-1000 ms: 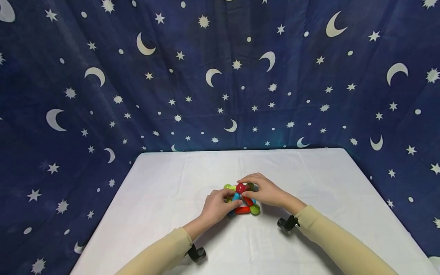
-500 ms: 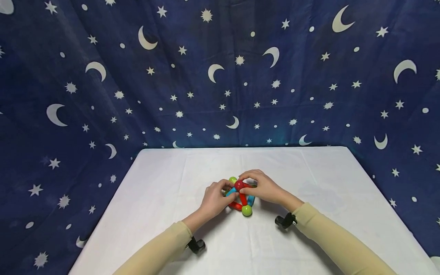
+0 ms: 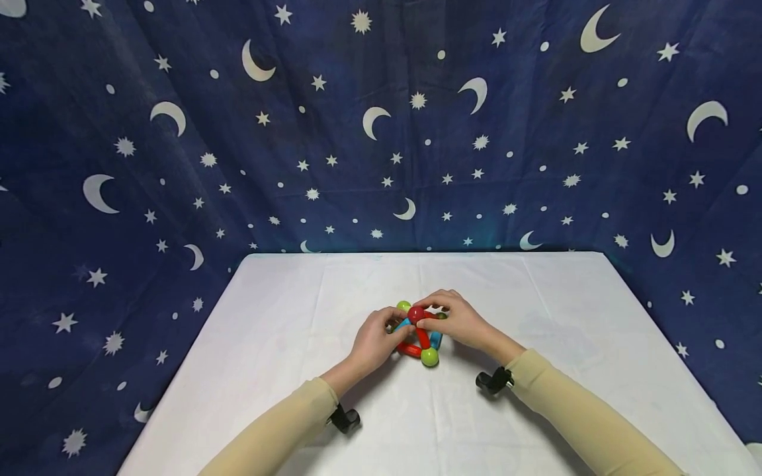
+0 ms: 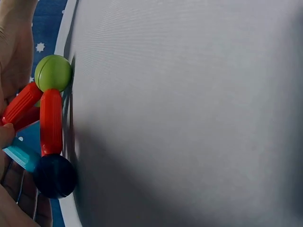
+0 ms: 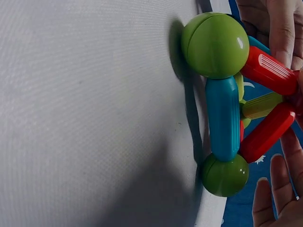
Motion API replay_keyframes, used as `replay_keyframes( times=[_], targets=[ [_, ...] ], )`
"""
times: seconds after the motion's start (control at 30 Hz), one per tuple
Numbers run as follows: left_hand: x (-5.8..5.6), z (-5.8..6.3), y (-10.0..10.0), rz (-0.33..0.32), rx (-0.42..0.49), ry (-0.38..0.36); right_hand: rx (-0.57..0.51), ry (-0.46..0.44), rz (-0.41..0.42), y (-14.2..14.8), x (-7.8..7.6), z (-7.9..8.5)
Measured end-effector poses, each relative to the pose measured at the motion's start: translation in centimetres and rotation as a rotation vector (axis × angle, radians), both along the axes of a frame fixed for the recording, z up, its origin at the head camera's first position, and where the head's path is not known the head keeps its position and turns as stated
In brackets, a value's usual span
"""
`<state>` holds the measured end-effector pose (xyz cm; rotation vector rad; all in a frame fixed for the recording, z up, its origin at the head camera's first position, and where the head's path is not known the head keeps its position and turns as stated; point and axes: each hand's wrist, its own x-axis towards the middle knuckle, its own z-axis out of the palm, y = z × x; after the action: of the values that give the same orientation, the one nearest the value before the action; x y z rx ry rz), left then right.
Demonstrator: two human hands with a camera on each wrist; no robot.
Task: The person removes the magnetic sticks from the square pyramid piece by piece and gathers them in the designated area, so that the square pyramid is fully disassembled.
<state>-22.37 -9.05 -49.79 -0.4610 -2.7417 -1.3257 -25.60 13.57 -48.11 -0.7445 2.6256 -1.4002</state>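
Note:
A pyramid of magnetic rods and balls stands on the white table, with a red ball at its peak. My right hand holds the peak from the right, thumb and fingertips pinching at the red ball. From the left, my left hand pinches the upper end of a blue rod just below it. The base has green balls and a dark blue ball, joined by rods such as a red rod and a blue rod. A yellow-green rod slopes up behind. The hands partly hide the far side.
A white cloth covers the table. Behind and beside it hangs a dark blue curtain printed with moons and stars. Black wrist cameras sit under both sleeves.
The pyramid has turned clockwise as seen from above: its near green ball swung left and the far one right. Both hands keep hold at the peak throughout. The head view has shifted slightly.

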Motion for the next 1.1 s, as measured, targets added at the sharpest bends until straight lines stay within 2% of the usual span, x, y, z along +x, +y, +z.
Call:
replay_keyframes(
  times=[0.2, 0.73, 1.1],
  targets=[
    [-0.03, -0.26, 0.06, 0.029, -0.007, 0.021, 0.003, 0.002, -0.01, -0.08, -0.02, -0.16],
    [-0.27, -0.22, 0.11, 0.034, 0.034, -0.038, -0.001, 0.017, 0.001, -0.13, -0.35, -0.12],
    [-0.08, -0.09, -0.87, 0.017, 0.116, -0.092, 0.007, 0.029, 0.004, -0.01, -0.42, -0.17]
  ],
)
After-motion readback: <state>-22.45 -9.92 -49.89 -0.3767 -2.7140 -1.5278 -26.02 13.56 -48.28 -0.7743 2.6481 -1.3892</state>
